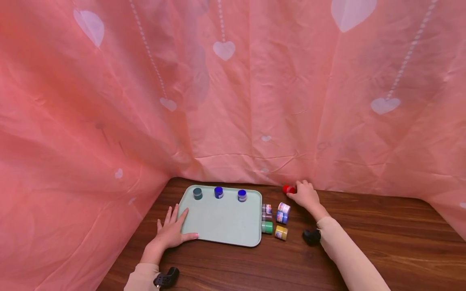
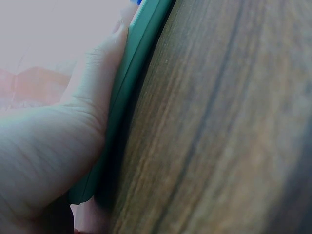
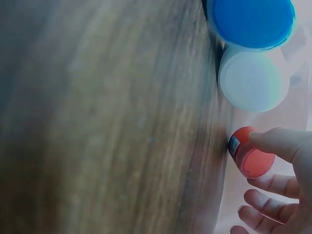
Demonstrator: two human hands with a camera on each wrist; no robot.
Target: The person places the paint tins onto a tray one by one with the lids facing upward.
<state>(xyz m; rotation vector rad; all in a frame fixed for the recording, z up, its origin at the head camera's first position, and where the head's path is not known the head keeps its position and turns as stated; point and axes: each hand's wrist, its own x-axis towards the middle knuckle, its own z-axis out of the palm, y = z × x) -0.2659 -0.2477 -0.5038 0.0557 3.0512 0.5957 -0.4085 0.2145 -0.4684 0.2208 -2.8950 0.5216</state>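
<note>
My left hand (image 1: 171,233) rests with fingers spread on the near left corner of a pale green tray (image 1: 222,220). In the left wrist view, the thumb (image 2: 100,73) lies along the tray's rim (image 2: 127,78). Three paint jars stand along the tray's far side: a dark teal jar (image 1: 198,193), a blue jar (image 1: 218,192) and another blue jar (image 1: 242,195). Near the curtain, my right hand (image 1: 306,197) pinches a small red paint jar (image 1: 289,189) between thumb and index finger. The right wrist view shows this red jar (image 3: 251,153) tilted, the other fingers loosely bent.
Right of the tray lie several paint jars, including a green jar (image 1: 267,227), a yellow jar (image 1: 281,233), a blue jar (image 1: 282,217) and a white jar (image 1: 284,208). A pink curtain (image 1: 233,121) borders the brown wooden table (image 1: 382,234) behind and at the left.
</note>
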